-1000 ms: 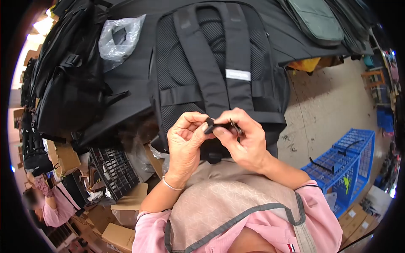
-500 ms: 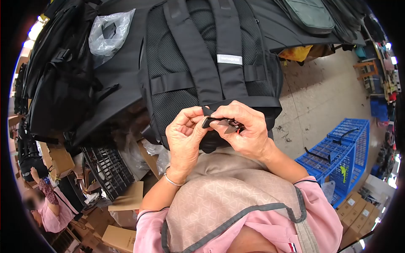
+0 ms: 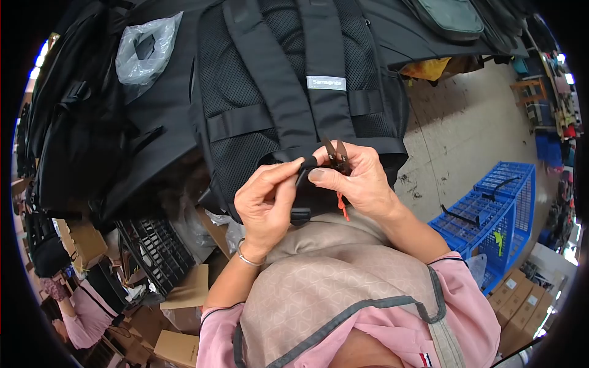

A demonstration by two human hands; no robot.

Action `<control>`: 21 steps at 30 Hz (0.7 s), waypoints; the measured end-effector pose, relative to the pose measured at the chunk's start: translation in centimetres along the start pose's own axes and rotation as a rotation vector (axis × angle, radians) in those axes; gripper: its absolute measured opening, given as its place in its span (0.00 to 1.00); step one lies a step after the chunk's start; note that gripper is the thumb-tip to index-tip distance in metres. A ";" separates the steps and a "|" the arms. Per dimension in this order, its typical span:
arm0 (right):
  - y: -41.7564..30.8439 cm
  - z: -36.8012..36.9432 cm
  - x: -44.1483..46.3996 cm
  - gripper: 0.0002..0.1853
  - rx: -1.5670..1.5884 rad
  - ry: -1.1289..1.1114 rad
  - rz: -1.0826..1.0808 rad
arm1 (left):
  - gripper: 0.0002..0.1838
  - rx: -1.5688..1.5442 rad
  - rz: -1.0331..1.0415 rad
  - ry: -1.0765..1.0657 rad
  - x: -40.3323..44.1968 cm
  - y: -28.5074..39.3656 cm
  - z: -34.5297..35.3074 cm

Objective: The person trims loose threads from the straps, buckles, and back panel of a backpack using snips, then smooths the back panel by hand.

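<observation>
A black backpack (image 3: 257, 116) lies with its straps and mesh back panel facing up, a white label (image 3: 326, 83) on one strap. Over its near end, my left hand (image 3: 267, 199) pinches a piece of black webbing (image 3: 308, 163) between thumb and fingers. My right hand (image 3: 362, 181) touches the same webbing with thumb and fingertip, and also holds small dark snips (image 3: 336, 154) with blades pointing away from me. A red cord (image 3: 342, 205) hangs from the snips. Below my left hand dangles a black buckle (image 3: 300, 215).
Black bags (image 3: 80, 141) and a clear plastic bag (image 3: 147, 52) lie at left. Blue crates (image 3: 491, 214) stand on the floor at right, cartons (image 3: 521, 300) beside them. Another person (image 3: 89, 310) in pink is at lower left, near a black crate (image 3: 161, 251).
The snips have turned in my right hand, so their blades now point up and the red cord hangs out. The view has shifted, and the backpack appears further left. The black buckle now shows.
</observation>
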State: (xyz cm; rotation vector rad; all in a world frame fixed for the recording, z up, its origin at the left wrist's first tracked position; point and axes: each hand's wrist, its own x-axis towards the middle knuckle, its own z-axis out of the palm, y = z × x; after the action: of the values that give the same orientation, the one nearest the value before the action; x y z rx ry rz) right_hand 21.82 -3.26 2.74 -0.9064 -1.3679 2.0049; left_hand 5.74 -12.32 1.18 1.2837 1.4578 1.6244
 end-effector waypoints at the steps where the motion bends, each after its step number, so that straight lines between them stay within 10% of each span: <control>1: -0.3 -0.3 -0.1 0.08 -0.020 -0.016 -0.006 | 0.13 -0.147 -0.121 0.023 0.0 0.4 0.0; 8: 0.2 -1.0 0.6 0.06 0.043 -0.143 -0.084 | 0.20 -0.527 -0.488 -0.339 1.1 -1.5 -2.1; 15: -0.7 -0.6 0.0 0.11 0.250 -0.248 0.052 | 0.11 -0.922 -0.520 -0.253 0.4 -0.8 0.3; 21: -0.9 0.0 -0.1 0.09 0.028 -0.037 -0.051 | 0.09 -0.186 -0.208 -0.125 0.7 0.4 0.1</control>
State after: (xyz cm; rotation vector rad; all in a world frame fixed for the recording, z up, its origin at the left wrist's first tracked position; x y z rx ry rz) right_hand 21.95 -3.01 3.55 -0.8171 -1.3661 2.0065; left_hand 5.61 -11.74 1.75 1.0719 1.2857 1.4771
